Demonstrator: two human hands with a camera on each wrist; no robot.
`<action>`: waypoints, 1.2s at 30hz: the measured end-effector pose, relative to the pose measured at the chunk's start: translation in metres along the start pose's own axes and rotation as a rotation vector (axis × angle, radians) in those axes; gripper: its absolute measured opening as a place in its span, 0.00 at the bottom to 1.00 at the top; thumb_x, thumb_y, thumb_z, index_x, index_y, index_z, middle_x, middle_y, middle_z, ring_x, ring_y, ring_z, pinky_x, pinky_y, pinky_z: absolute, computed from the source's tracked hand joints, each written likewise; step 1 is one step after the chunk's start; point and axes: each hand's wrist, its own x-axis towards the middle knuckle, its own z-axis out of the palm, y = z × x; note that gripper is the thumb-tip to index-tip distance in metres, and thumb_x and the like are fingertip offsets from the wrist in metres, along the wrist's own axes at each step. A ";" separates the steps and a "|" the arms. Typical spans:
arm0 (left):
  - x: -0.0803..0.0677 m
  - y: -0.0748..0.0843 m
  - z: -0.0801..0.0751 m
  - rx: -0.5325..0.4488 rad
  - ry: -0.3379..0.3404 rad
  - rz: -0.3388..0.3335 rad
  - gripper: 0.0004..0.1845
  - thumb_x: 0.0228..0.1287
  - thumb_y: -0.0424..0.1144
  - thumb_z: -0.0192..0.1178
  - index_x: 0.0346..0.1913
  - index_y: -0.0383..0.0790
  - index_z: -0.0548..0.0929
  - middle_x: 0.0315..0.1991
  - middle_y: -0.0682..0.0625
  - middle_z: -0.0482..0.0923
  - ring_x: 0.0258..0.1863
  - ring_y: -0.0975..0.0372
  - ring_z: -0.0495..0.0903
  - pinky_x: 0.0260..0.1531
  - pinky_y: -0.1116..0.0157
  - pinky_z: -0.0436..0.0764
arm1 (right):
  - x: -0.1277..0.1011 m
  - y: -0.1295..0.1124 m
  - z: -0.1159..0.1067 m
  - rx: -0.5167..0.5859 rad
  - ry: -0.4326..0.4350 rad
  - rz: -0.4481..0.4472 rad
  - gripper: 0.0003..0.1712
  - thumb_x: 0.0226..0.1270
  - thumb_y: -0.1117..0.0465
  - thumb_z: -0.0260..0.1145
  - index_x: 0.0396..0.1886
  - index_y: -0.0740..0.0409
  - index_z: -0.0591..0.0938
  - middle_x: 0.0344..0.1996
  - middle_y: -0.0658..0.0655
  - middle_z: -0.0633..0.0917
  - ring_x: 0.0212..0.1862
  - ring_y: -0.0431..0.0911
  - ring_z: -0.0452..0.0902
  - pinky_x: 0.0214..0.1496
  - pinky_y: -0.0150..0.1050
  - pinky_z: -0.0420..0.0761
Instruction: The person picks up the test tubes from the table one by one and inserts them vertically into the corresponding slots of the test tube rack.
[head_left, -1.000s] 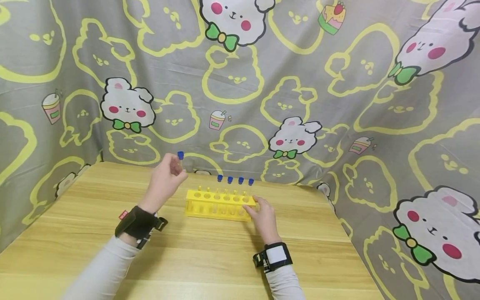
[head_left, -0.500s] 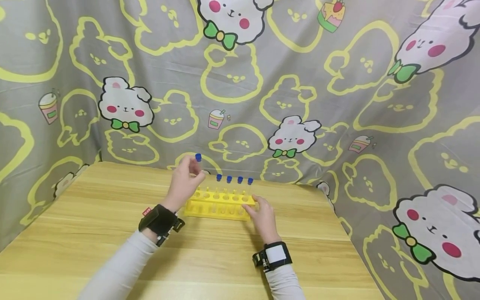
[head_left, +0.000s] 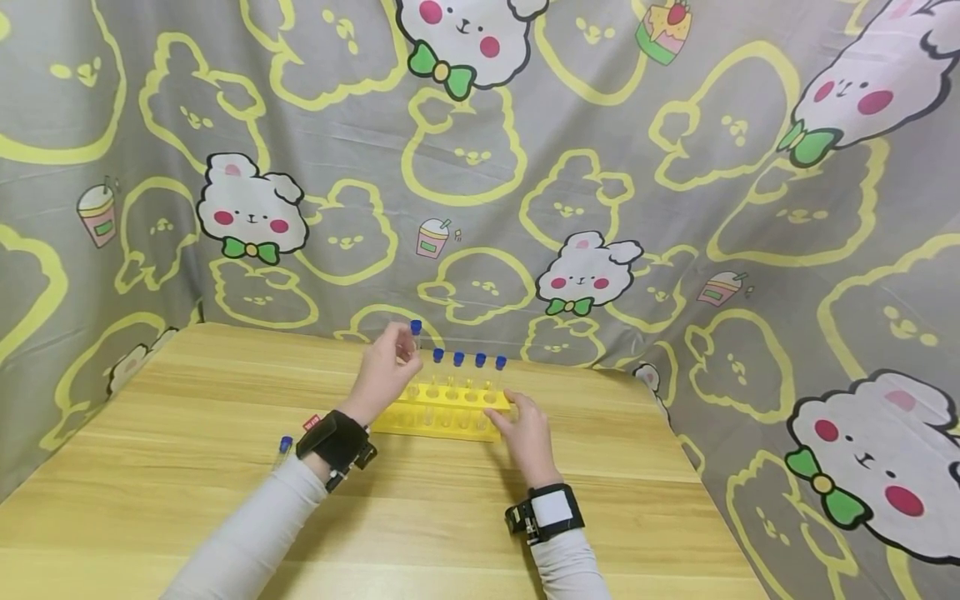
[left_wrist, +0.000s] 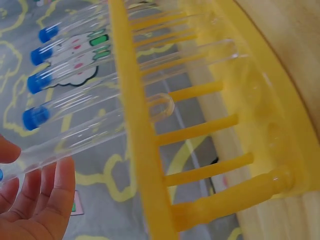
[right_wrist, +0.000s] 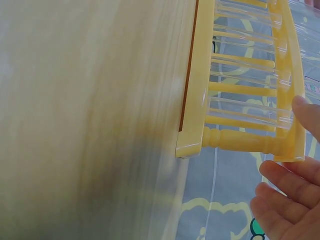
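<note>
Since a second ago the left hand (head_left: 386, 367) has carried its blue-capped test tube (head_left: 415, 337) rightward, from well left of the yellow test tube rack (head_left: 442, 410) to above its left half; a spare capped tube (head_left: 283, 447) now shows on the tabletop (head_left: 420, 517) beside the left sleeve. Nearest, the right hand (head_left: 525, 433) rests with fingers nearly straight against the rack's right end. Farther in, the left hand pinches the tube near its cap, long axis upright. In the left wrist view its rounded bottom (left_wrist: 161, 104) has just passed the rack's top plate. Four capped tubes (head_left: 468, 371) stand just right. Which hole it enters is hard to make out.
</note>
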 end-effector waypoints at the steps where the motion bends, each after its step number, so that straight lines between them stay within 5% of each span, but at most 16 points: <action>1: -0.001 -0.002 0.001 -0.003 -0.005 -0.002 0.17 0.57 0.31 0.60 0.50 0.35 0.72 0.38 0.45 0.78 0.38 0.55 0.81 0.40 0.59 0.83 | 0.000 0.000 0.000 0.000 0.000 0.001 0.34 0.57 0.48 0.72 0.58 0.65 0.78 0.56 0.66 0.81 0.61 0.60 0.76 0.63 0.52 0.76; 23: -0.014 -0.027 0.017 0.038 -0.066 -0.065 0.15 0.55 0.28 0.59 0.46 0.38 0.70 0.36 0.46 0.75 0.36 0.57 0.78 0.40 0.62 0.80 | 0.000 0.001 0.000 -0.005 0.009 -0.007 0.34 0.57 0.48 0.72 0.58 0.64 0.78 0.56 0.66 0.82 0.61 0.60 0.76 0.63 0.52 0.76; 36: -0.017 -0.027 0.018 0.011 -0.066 -0.055 0.18 0.51 0.25 0.59 0.46 0.38 0.70 0.37 0.45 0.76 0.37 0.56 0.80 0.41 0.61 0.82 | 0.000 0.000 -0.001 -0.019 0.009 -0.004 0.33 0.57 0.48 0.72 0.57 0.65 0.79 0.55 0.66 0.82 0.60 0.60 0.77 0.62 0.52 0.77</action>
